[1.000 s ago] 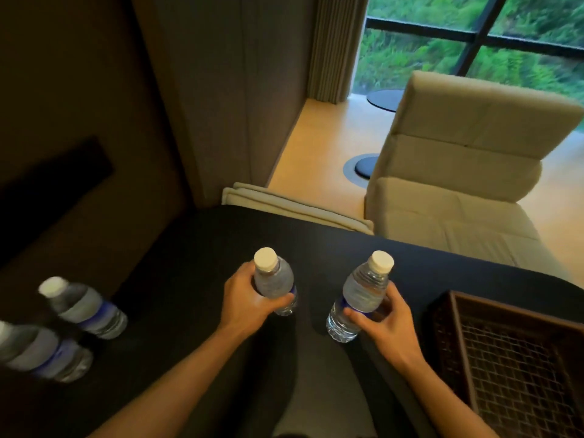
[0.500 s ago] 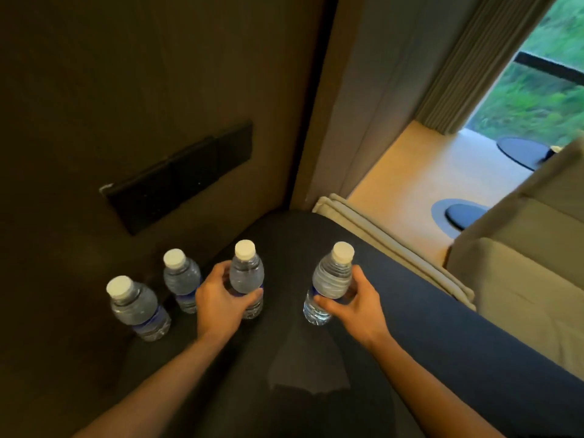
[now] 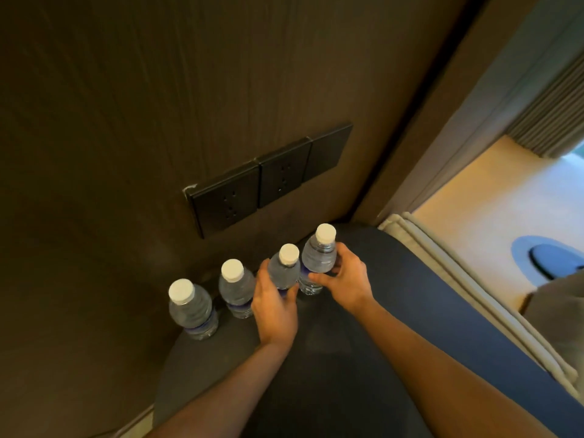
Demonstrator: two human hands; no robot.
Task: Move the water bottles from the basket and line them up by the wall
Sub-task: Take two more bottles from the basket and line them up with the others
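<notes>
Several clear water bottles with white caps and blue labels stand in a row on the dark table, close to the brown wall. The leftmost bottle and the second bottle stand free. My left hand grips the third bottle from the near side. My right hand grips the fourth bottle, rightmost and nearest the wall's corner. The two held bottles are upright and almost touching. The basket is out of view.
A black socket panel sits on the wall just above the bottles. The table's rounded edge runs along the right, with a beige cushion edge beyond it. Further right are a light wooden floor and a dark round base.
Both hands have carried their bottles left and toward the wall, bringing them into line beside the two standing bottles. My view has swung left, and the basket and armchair have left the frame.
</notes>
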